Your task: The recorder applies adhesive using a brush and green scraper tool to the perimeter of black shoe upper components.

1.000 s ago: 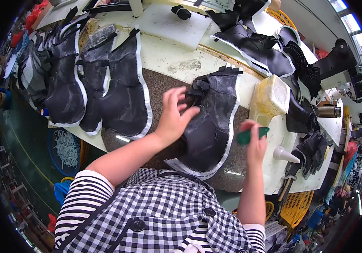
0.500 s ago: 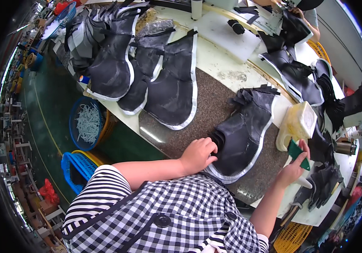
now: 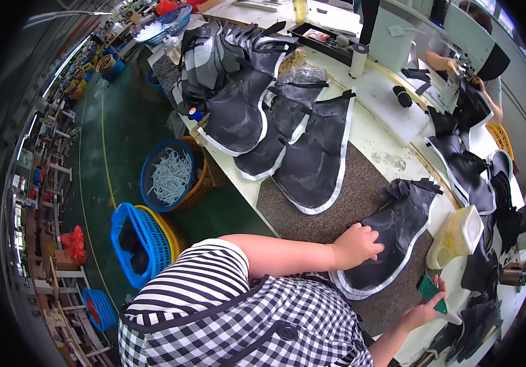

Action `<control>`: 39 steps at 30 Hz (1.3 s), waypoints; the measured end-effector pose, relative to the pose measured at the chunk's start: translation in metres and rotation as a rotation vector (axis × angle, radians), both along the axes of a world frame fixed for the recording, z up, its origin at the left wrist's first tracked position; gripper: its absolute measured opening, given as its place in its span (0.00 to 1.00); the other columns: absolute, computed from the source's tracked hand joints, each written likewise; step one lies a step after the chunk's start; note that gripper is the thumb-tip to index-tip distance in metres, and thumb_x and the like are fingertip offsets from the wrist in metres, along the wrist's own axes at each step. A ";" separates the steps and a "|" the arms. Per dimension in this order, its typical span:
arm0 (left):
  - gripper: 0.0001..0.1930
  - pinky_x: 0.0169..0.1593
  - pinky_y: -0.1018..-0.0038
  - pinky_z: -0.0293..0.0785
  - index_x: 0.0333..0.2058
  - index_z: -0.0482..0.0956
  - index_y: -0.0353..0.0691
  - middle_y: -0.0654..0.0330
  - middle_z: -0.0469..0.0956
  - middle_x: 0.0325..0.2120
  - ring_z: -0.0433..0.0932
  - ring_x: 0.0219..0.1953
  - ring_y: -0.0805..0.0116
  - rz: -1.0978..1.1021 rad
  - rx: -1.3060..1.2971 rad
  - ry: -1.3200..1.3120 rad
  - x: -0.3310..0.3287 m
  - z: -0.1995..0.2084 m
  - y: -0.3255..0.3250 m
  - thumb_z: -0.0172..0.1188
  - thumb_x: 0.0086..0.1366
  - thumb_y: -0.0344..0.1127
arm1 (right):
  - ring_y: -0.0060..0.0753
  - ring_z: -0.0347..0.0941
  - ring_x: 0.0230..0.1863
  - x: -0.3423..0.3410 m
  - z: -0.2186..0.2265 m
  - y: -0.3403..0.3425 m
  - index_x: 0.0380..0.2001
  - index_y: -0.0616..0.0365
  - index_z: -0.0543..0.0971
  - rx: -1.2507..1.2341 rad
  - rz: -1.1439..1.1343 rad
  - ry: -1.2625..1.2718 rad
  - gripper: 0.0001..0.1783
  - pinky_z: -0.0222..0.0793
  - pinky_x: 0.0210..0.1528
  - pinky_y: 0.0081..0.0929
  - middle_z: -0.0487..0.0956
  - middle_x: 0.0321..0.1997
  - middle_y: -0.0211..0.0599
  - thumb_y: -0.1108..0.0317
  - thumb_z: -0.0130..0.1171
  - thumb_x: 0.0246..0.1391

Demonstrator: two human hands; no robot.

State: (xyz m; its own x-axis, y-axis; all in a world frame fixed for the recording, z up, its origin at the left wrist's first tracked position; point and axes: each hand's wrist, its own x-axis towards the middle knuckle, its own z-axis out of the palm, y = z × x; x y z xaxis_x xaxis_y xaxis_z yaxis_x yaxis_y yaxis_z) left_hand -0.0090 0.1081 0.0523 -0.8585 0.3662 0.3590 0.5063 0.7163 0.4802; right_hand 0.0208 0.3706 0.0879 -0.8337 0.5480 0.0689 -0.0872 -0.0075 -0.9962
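Observation:
A black boot-shaped panel with a white edge strip [image 3: 397,241] lies in front of me on a brown speckled board. My left hand [image 3: 358,246] is on its left part, fingers bent and closed against the black surface; anything under them is hidden. Between the fingers and thumb of my right hand [image 3: 425,307] is a green plastic scraper [image 3: 428,286], held upright beside the panel's right edge. Just beyond it stands a yellowed white plastic jug [image 3: 458,235], and a white handle-like end [image 3: 454,318] shows next to the hand.
More black panels [image 3: 312,165] overlap at the far left of the table. Blue and yellow baskets [image 3: 146,244] stand on the green floor at left, one basket holding white strips [image 3: 173,177]. Across the table a person [image 3: 452,61] works at a sewing machine. Black pieces [image 3: 483,312] lie at right.
My view has swung left. My left hand has moved from the panel's left edge further onto it. The green scraper stays in my right hand by the jug.

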 end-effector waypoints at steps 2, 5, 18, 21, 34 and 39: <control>0.14 0.35 0.66 0.64 0.37 0.73 0.50 0.62 0.69 0.26 0.71 0.33 0.62 -0.068 -0.055 -0.093 0.002 -0.007 -0.002 0.61 0.55 0.48 | 0.40 0.72 0.53 0.000 0.000 0.001 0.51 0.69 0.70 0.003 0.012 0.010 0.22 0.68 0.58 0.36 0.75 0.50 0.49 0.59 0.38 0.70; 0.19 0.39 0.63 0.68 0.36 0.72 0.42 0.58 0.69 0.31 0.72 0.36 0.58 -0.027 -0.077 -0.231 0.005 -0.006 -0.003 0.65 0.50 0.46 | 0.39 0.73 0.53 0.003 -0.002 0.003 0.50 0.69 0.70 -0.011 -0.029 0.004 0.21 0.67 0.58 0.37 0.75 0.48 0.48 0.60 0.38 0.70; 0.08 0.37 0.60 0.72 0.32 0.74 0.38 0.53 0.77 0.31 0.77 0.36 0.50 0.173 0.214 -0.451 0.008 0.036 -0.037 0.62 0.53 0.31 | 0.42 0.73 0.52 0.000 -0.007 0.007 0.49 0.67 0.70 -0.178 -0.051 0.023 0.21 0.67 0.58 0.38 0.75 0.47 0.45 0.58 0.42 0.68; 0.07 0.38 0.57 0.70 0.35 0.72 0.39 0.51 0.77 0.30 0.76 0.37 0.47 0.132 0.386 -0.539 -0.018 0.052 -0.033 0.57 0.58 0.31 | 0.43 0.73 0.53 0.008 -0.021 0.022 0.50 0.68 0.69 -0.226 -0.068 -0.028 0.21 0.69 0.57 0.39 0.75 0.48 0.45 0.58 0.41 0.68; 0.14 0.46 0.66 0.74 0.45 0.74 0.42 0.52 0.80 0.42 0.79 0.45 0.53 0.477 0.256 0.339 -0.134 0.180 -0.248 0.53 0.60 0.24 | 0.43 0.73 0.53 -0.011 -0.017 0.012 0.51 0.67 0.69 -0.224 0.026 -0.063 0.20 0.71 0.55 0.38 0.75 0.47 0.46 0.60 0.42 0.68; 0.20 0.48 0.65 0.73 0.51 0.70 0.43 0.50 0.79 0.41 0.78 0.46 0.53 0.921 0.014 0.046 -0.058 0.068 -0.339 0.55 0.59 0.23 | 0.42 0.72 0.54 -0.014 -0.023 0.008 0.51 0.67 0.69 -0.311 -0.028 -0.110 0.20 0.70 0.55 0.38 0.74 0.48 0.46 0.60 0.45 0.67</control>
